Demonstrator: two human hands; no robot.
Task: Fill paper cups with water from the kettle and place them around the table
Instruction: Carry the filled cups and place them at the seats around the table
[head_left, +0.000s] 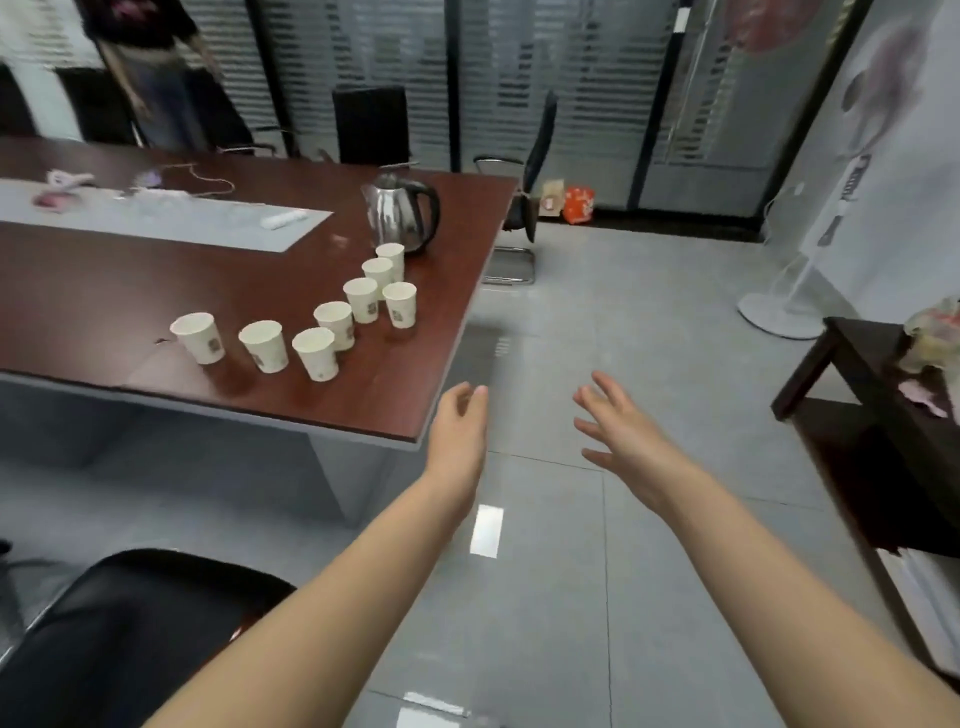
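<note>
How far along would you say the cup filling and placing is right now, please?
Nothing looks done: eight paper cups stand bunched near the kettle at the table corner; whether any hold water is unclear. Both the left hand and right hand are empty. Filling and spreading remain.

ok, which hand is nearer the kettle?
Left. The left hand hovers off the near corner of the table, short of the kettle; the right hand is farther right, over the floor.

Eight paper cups (315, 353) (one kettle (402, 215))
</note>
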